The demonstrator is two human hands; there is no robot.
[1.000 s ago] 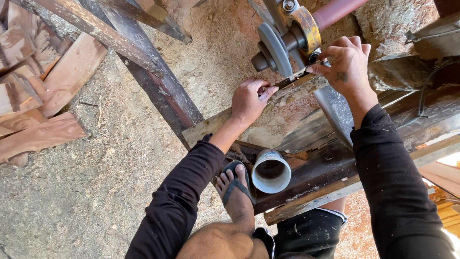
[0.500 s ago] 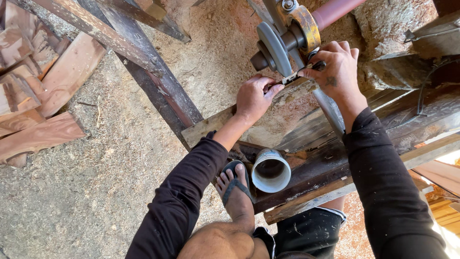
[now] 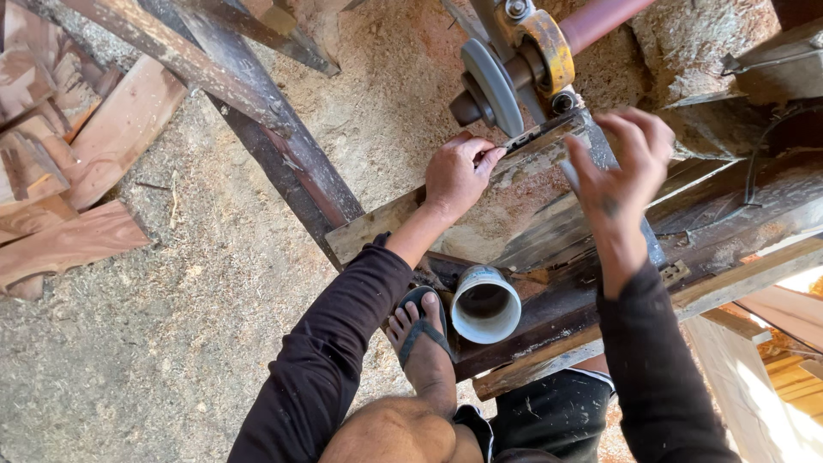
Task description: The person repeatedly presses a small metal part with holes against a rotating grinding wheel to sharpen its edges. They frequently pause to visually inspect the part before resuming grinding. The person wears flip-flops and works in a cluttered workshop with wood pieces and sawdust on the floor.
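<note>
Looking down from the head camera: left hand curled tight, fingertips pinched on the near end of a flat metal blade, apparently steadying that end against the worn wooden rest below. Blade lying tilted, far end up by the grey grinding wheel on its yellow-housed shaft, presumably so the edge meets the wheel's rim; actual contact too hard to tell. Right hand spread, fingers apart and loosely bent, hovering just beside the blade's far end, gripping nothing visible; touch with the blade cannot be told. Bare foot in a dark sandal planted on the dark timber frame, likely for bracing close to the machine. White pipe end poking out just beside the foot, mouth open toward the camera. Sawdust-covered ground below, reddish offcut planks heaped well apart at the left
</note>
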